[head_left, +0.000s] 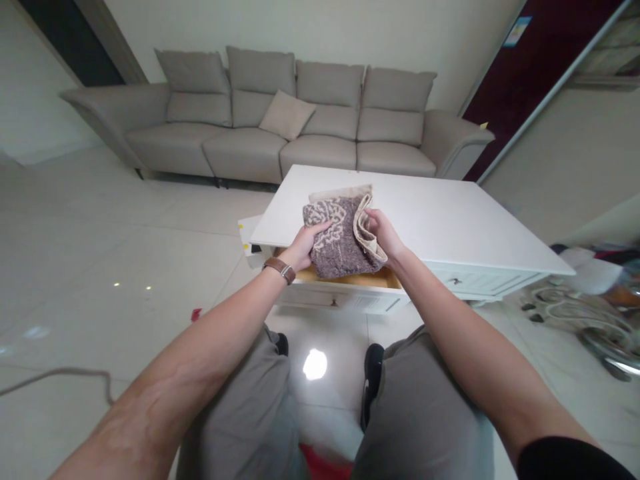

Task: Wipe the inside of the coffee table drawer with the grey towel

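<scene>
A folded brown towel (333,243) is held above the open drawer (307,295) of a white table (425,210). The left hand (301,249) grips its side, thumb on top – the other fingers hidden beneath; the right hand (386,235) pinches the curled pale edge. Both arms reach forward. Beyond stands a grey sofa (320,150) on a tiled floor (165,253).

One head-worn view looks forward and down, over the nearby hands (302,249) and tabletop (440,213), towards the sofa (320,155)

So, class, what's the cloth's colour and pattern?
Grey-brown cloth with cream swirls, best seen in the head view.
</scene>
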`<move>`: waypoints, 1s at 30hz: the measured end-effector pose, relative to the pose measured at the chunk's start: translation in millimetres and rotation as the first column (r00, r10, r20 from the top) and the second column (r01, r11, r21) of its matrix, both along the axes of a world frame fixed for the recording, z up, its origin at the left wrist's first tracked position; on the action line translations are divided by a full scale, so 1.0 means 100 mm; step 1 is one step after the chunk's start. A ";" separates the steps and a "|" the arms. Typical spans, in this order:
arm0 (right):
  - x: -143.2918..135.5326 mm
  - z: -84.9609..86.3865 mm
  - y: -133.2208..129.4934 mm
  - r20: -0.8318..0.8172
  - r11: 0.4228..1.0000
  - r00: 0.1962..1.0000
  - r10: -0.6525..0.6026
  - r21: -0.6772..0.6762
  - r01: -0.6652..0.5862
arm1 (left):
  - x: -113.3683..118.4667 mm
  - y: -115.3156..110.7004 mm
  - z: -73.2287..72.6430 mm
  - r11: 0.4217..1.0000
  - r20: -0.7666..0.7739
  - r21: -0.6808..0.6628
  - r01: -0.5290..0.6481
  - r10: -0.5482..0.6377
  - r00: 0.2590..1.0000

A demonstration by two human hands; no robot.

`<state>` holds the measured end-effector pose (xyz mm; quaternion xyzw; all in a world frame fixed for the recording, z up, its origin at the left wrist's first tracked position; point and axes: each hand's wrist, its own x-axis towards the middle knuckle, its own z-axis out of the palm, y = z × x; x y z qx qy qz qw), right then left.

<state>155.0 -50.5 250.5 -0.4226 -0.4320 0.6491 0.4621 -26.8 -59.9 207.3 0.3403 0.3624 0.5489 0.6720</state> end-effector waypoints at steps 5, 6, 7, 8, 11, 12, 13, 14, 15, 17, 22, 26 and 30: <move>0.10 -0.16 0.11 0.079 0.977 0.988 0.133 0.160 -0.144 | 0.02 0.09 -0.16 0.983 -0.050 0.047 -0.175 0.177 0.983; 0.13 -0.19 0.12 0.107 0.979 0.985 0.137 0.136 -0.150 | 0.02 0.11 -0.19 0.981 -0.072 0.053 -0.185 0.188 0.980; 0.15 -0.22 0.13 0.129 0.982 0.980 0.149 0.100 -0.162 | 0.03 0.12 -0.21 0.980 -0.093 0.061 -0.192 0.197 0.976; 0.18 -0.23 0.14 0.147 0.982 0.975 0.169 0.062 -0.180 | 0.04 0.13 -0.23 0.978 -0.114 0.069 -0.197 0.204 0.972; 0.23 -0.26 0.17 0.186 0.982 0.964 0.191 -0.029 -0.189 | 0.04 0.17 -0.27 0.976 -0.159 0.078 -0.203 0.213 0.964; 0.24 -0.27 0.19 0.192 0.984 0.966 0.174 -0.069 -0.163 | 0.04 0.17 -0.28 0.977 -0.170 0.071 -0.202 0.211 0.963; 0.25 -0.27 0.20 0.193 0.983 0.968 0.159 -0.122 -0.137 | 0.03 0.18 -0.29 0.978 -0.180 0.061 -0.201 0.209 0.961; 0.25 -0.28 0.20 0.185 0.977 0.971 0.152 -0.178 -0.119 | 0.02 0.19 -0.30 0.978 -0.188 0.050 -0.201 0.207 0.960; 0.24 -0.29 0.21 0.167 0.969 0.974 0.155 -0.215 -0.118 | 0.01 0.19 -0.30 0.979 -0.194 0.039 -0.198 0.202 0.960; 0.22 -0.33 0.21 0.118 0.970 0.976 0.182 -0.184 -0.159 | 0.00 0.19 -0.30 0.984 -0.205 0.023 -0.179 0.180 0.962; 0.20 -0.42 0.30 0.118 0.997 0.990 0.081 -0.006 -0.081 | -0.03 0.19 -0.33 0.993 -0.216 0.007 -0.119 0.118 0.969; 0.23 -0.47 0.48 0.126 0.994 0.987 -0.100 0.061 0.093 | -0.08 0.25 -0.41 0.998 -0.296 0.001 -0.057 0.055 0.954; 0.30 -0.52 0.70 0.003 0.953 0.961 -0.276 0.134 0.273 | -0.16 0.27 -0.45 0.994 -0.385 -0.100 -0.051 0.009 0.923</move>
